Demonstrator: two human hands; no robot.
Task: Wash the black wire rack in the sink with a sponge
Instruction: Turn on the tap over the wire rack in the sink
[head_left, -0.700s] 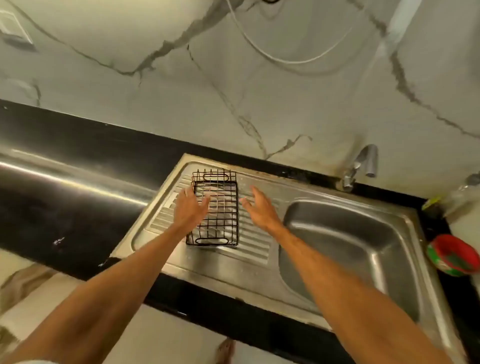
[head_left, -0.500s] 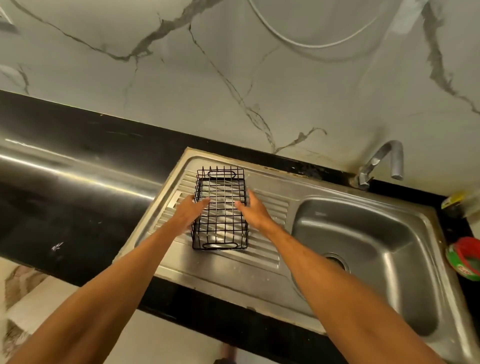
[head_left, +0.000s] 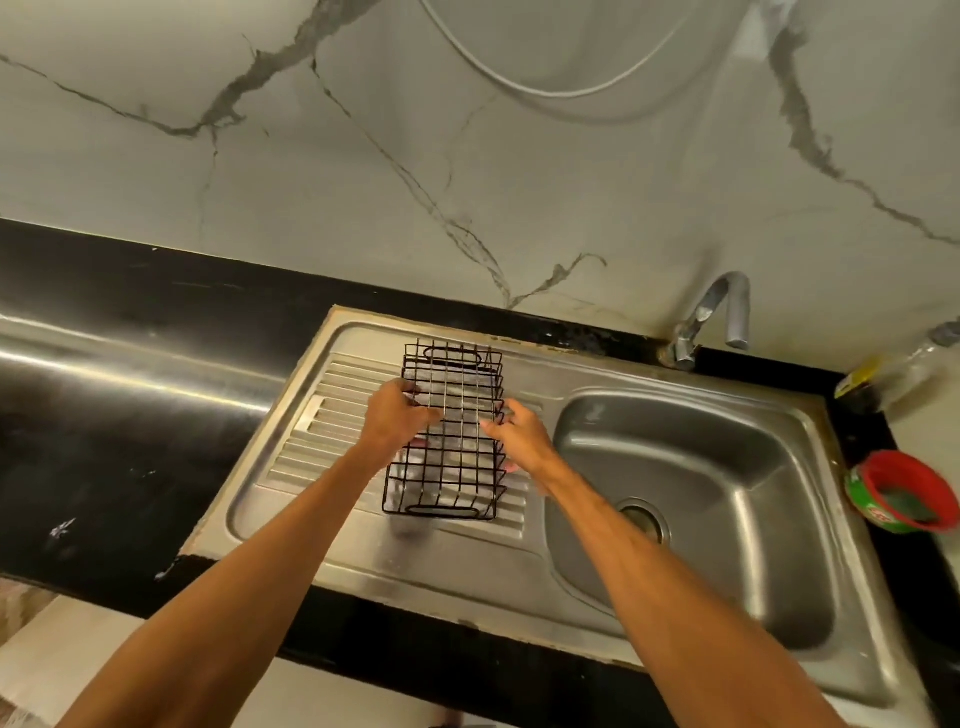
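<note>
We logged a pale wall (head_left: 363, 182) veined in grey, with a white cable (head_left: 545, 93) looping across it. Below ran a glossy black counter (head_left: 130, 415) holding a steel sink (head_left: 467, 571): ribbed drainboard (head_left: 332, 415) left, basin (head_left: 727, 467) right, tap (head_left: 717, 312) behind. A red-rimmed tub (head_left: 901, 491) stood on the counter right of the basin. The black wire rack (head_left: 447, 431) lay over the drainboard; whether lifted, we could not tell. The left hand (head_left: 392, 415) curled round its left wall, and the right hand (head_left: 522, 439) pinched its right wall.

No lettering can be read. The round green tub with a red rim (head_left: 898, 457), at three o'clock from the stainless-steel sink basin (head_left: 701, 457), carries a white-on-red logo too blurred to read. So is the yellow label (head_left: 860, 375) at one o'clock.
</note>
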